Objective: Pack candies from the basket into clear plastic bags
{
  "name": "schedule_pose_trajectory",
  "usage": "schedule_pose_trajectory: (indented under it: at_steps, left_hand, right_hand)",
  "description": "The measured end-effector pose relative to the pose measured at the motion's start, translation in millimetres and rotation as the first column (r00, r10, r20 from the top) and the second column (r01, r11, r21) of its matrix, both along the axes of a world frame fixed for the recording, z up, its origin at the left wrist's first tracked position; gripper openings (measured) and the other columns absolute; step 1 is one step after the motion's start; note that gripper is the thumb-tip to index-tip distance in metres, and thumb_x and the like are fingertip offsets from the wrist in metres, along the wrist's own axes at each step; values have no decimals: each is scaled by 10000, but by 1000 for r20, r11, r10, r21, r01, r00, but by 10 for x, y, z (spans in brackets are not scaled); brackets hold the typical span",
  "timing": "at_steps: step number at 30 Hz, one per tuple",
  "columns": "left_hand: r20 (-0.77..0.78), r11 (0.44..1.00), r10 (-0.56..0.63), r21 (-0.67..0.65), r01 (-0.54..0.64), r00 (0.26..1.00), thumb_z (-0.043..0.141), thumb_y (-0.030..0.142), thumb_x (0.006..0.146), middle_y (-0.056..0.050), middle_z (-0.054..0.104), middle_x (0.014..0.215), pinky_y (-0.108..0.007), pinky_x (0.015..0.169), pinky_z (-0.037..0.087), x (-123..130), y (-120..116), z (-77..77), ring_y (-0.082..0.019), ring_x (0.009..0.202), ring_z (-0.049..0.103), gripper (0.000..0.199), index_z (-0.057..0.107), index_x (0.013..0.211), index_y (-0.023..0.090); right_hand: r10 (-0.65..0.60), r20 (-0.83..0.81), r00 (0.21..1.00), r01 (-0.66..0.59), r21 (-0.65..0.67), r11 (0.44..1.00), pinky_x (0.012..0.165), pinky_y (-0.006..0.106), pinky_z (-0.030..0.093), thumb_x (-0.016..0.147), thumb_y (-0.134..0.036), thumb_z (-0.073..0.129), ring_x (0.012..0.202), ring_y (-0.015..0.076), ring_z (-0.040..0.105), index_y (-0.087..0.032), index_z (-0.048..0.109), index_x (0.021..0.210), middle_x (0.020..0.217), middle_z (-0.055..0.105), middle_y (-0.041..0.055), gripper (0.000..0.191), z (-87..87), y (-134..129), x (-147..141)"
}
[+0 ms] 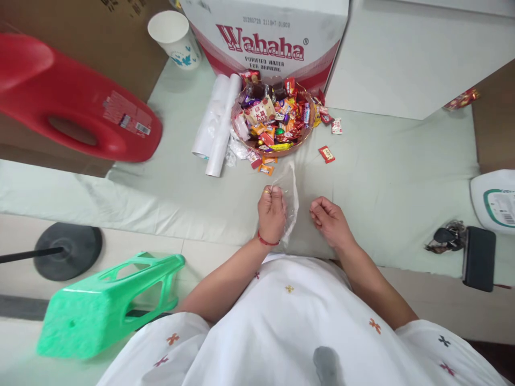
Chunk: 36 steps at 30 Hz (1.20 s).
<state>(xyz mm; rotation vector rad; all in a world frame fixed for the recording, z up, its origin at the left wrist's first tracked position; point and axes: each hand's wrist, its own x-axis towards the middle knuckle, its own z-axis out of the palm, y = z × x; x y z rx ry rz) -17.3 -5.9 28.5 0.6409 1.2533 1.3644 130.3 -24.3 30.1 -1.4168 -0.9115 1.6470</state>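
Note:
My left hand is closed on a clear plastic bag, whose pale edge bows out to the right of my knuckles. To its right, my right hand is held with thumb and fingers pressed together, apart from the bag; whatever it may pinch cannot be made out. Beyond both hands stands a clear bowl heaped with wrapped sweets. Loose orange sweets lie at its near side, and a red wrapped sweet rests to the right.
White plastic rolls lie left of the bowl, before a Wahaha carton. A paper cup and a red jug stand at left. Keys, a black phone and a white bottle are at right. A green stool is lower left.

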Motion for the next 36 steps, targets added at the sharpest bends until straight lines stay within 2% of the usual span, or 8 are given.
schedule_pose_trajectory:
  at_steps: [4,9,12,17,24,27,33,36]
  left_hand:
    - [51,1000,29,0,-29,998,660,667,896,94,333,548,-215,363,221,2,38,14,-67,411,270,503,417,781,241]
    - [51,1000,-11,17,10,999,650,675,897,89,345,558,-217,383,248,75,12,42,-68,430,284,518,409,768,235]
    - [48,1000,-8,10,7,999,653,679,891,84,352,565,-224,377,238,70,9,34,-70,429,288,523,406,762,237]
    - [61,1000,20,7,-20,998,666,673,884,92,332,574,-218,373,228,45,27,16,-68,426,274,518,405,774,240]
    - [6,999,-46,10,45,999,623,647,927,81,383,561,-229,405,275,103,-3,10,-78,432,312,473,445,780,234]
    - [-11,999,-36,-7,36,999,627,666,912,81,394,540,-231,403,266,67,12,-31,-78,422,315,473,486,792,230]
    - [-46,998,-65,-10,65,997,590,668,936,86,389,502,-228,398,263,22,25,-96,-82,399,321,459,514,822,230]
    - [-32,997,-72,-24,71,997,608,670,924,83,397,516,-229,398,271,46,10,-80,-83,403,318,474,480,793,233]
  right_hand:
    - [0,-6,1000,-1,-58,998,431,230,222,827,-666,702,497,88,290,-240,535,787,645,444,-60,459,42,4,32]
    - [142,111,984,-150,66,986,469,246,294,885,-688,618,539,108,356,-235,533,767,655,453,-44,476,59,-21,-111]
    - [134,153,979,-151,108,983,486,253,282,898,-655,612,545,114,344,-238,529,762,646,437,-45,447,35,-10,-108]
    - [83,114,990,-89,52,995,491,256,264,913,-629,610,534,113,315,-244,517,792,651,435,-51,414,5,13,-29]
    - [106,266,958,-162,200,966,560,270,314,943,-631,570,600,135,380,-232,546,778,640,429,-43,432,24,34,-92]
    - [110,200,974,-142,153,978,523,264,291,942,-644,572,580,129,377,-234,562,789,672,483,-31,438,17,44,-36]
    - [104,-21,994,-105,-44,994,455,248,211,865,-662,673,501,89,289,-234,548,773,671,495,-45,455,25,43,56]
    - [95,-99,991,-104,-86,991,469,236,285,834,-651,715,525,90,361,-226,570,768,679,514,-42,454,18,43,48]
